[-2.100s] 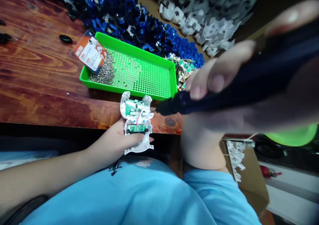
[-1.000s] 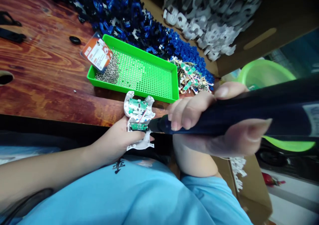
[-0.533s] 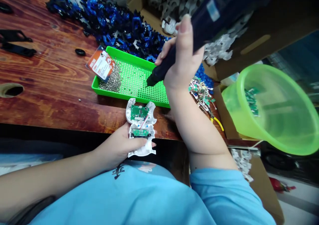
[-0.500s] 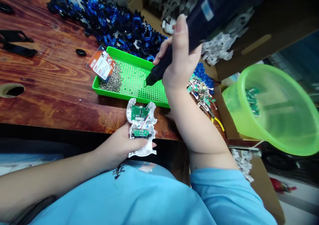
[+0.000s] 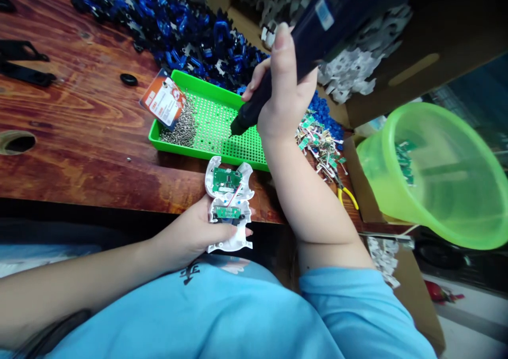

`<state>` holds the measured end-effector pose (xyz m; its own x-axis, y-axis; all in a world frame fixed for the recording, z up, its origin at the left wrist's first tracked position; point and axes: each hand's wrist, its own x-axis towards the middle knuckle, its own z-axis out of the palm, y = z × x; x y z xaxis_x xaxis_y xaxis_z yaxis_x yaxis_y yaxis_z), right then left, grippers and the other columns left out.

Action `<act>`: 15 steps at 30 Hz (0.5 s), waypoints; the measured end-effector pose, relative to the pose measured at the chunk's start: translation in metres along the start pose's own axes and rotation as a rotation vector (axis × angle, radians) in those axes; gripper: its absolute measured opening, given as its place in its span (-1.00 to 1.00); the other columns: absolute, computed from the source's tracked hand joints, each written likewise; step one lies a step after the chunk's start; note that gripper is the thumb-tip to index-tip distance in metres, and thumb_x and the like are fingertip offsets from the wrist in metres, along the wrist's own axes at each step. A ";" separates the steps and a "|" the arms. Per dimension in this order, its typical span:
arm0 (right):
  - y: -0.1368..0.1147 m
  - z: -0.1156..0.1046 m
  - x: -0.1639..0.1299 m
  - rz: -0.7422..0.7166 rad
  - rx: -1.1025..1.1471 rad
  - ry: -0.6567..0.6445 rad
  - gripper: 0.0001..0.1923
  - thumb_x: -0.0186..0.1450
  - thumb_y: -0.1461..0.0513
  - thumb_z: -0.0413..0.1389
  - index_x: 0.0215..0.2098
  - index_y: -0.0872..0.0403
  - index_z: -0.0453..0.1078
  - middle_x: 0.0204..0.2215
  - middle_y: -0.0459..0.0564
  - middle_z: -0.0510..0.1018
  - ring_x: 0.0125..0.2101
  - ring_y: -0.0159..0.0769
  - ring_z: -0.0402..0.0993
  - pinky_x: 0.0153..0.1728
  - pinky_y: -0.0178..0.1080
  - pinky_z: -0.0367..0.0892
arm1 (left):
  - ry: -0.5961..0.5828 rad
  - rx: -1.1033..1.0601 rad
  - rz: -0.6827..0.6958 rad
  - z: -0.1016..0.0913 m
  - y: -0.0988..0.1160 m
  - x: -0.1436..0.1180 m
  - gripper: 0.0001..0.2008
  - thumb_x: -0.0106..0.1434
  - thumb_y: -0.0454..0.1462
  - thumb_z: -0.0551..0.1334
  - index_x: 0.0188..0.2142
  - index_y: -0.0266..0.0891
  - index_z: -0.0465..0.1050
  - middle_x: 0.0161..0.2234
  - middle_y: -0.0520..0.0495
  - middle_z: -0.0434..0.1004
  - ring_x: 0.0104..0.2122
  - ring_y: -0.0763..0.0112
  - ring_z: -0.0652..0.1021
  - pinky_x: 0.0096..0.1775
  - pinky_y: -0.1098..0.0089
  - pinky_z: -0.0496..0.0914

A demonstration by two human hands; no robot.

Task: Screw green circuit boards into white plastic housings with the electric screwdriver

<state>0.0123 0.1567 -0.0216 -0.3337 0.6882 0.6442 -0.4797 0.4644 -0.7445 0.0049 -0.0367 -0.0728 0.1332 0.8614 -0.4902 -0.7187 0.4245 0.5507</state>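
My right hand (image 5: 283, 94) is wrapped round a dark electric screwdriver (image 5: 305, 46). Its tip points down into a green perforated tray (image 5: 206, 155). At the tray's left end lies a heap of small screws (image 5: 182, 128), partly under an orange and white card (image 5: 164, 99). Low at the table's front edge, my left hand (image 5: 202, 226) grips a white plastic housing (image 5: 240, 237) with its thumb across the lower part. The housing lies opened out in two halves, a green circuit board (image 5: 226, 180) in the upper one and a smaller board (image 5: 227, 212) in the lower, joined by thin wires.
Blue and black plastic parts (image 5: 190, 36) are heaped behind the tray. White parts (image 5: 349, 73) fill a cardboard box at the back. Wired circuit boards (image 5: 319, 142) and yellow-handled pliers (image 5: 348, 197) lie to the right, beside a translucent green tub (image 5: 444, 189).
The view has shifted slightly. Both hands keep their grips, and the screwdriver tip stays over the middle of the tray.
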 end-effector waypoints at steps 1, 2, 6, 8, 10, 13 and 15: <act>0.001 0.000 0.000 -0.008 0.014 -0.009 -0.76 0.24 0.09 0.17 -0.49 -0.07 0.25 -0.72 -0.26 0.29 -0.74 -0.44 0.26 -0.70 -0.29 0.20 | 0.002 -0.001 -0.001 0.000 0.000 0.000 -0.64 0.02 -0.44 0.40 -0.15 -0.18 0.55 -0.21 0.02 0.68 -0.25 0.27 0.67 -0.23 0.42 0.54; 0.002 0.000 -0.001 -0.016 0.031 -0.014 -0.78 0.25 0.12 0.16 -0.50 -0.07 0.25 -0.72 -0.26 0.30 -0.74 -0.45 0.25 -0.71 -0.30 0.20 | 0.001 0.000 -0.001 0.000 0.000 -0.001 -0.63 0.02 -0.44 0.40 -0.14 -0.18 0.55 -0.21 0.02 0.68 -0.25 0.27 0.67 -0.23 0.41 0.54; 0.002 0.002 0.001 -0.007 0.043 0.030 -0.86 0.24 0.15 0.12 -0.43 -0.06 0.25 -0.71 -0.29 0.29 -0.75 -0.50 0.23 -0.72 -0.35 0.21 | -0.005 0.002 0.006 0.001 0.000 -0.001 -0.67 0.02 -0.44 0.39 -0.18 -0.20 0.56 -0.27 0.04 0.69 -0.27 0.29 0.67 -0.23 0.43 0.53; -0.005 0.002 0.003 0.000 -0.015 0.093 -0.86 0.24 0.12 0.10 -0.41 -0.05 0.23 -0.72 -0.30 0.28 -0.76 -0.50 0.23 -0.72 -0.35 0.22 | 0.003 0.002 0.004 0.001 0.001 -0.002 -0.68 0.01 -0.44 0.39 -0.20 -0.21 0.56 -0.29 0.04 0.69 -0.27 0.29 0.67 -0.22 0.42 0.53; -0.021 -0.002 0.004 -0.038 -0.076 0.154 -0.86 0.25 0.12 0.06 -0.42 -0.04 0.22 -0.73 -0.30 0.26 -0.76 -0.51 0.22 -0.72 -0.36 0.22 | 0.019 0.010 -0.002 0.002 0.001 -0.002 -0.70 0.01 -0.44 0.39 -0.22 -0.22 0.55 -0.32 0.04 0.68 -0.29 0.29 0.67 -0.24 0.42 0.53; -0.060 -0.011 -0.001 -0.094 -0.066 0.157 -0.88 0.29 0.17 -0.04 -0.41 -0.05 0.25 -0.70 -0.29 0.27 -0.73 -0.51 0.24 -0.69 -0.39 0.23 | 0.039 0.028 -0.002 0.004 0.002 -0.002 -0.70 0.01 -0.46 0.37 -0.23 -0.22 0.54 -0.35 0.05 0.68 -0.32 0.30 0.67 -0.26 0.42 0.52; -0.090 -0.016 -0.011 0.079 -0.052 0.088 -0.89 0.29 0.15 -0.01 -0.41 -0.08 0.25 -0.70 -0.28 0.27 -0.72 -0.48 0.23 -0.69 -0.37 0.22 | 0.040 0.046 0.002 0.004 0.002 -0.003 -0.72 0.01 -0.46 0.36 -0.24 -0.22 0.53 -0.37 0.03 0.69 -0.33 0.30 0.67 -0.27 0.43 0.51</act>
<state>0.0718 0.1160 0.0359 -0.2950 0.7692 0.5669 -0.4113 0.4333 -0.8019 0.0057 -0.0369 -0.0675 0.1037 0.8509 -0.5151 -0.6869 0.4358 0.5816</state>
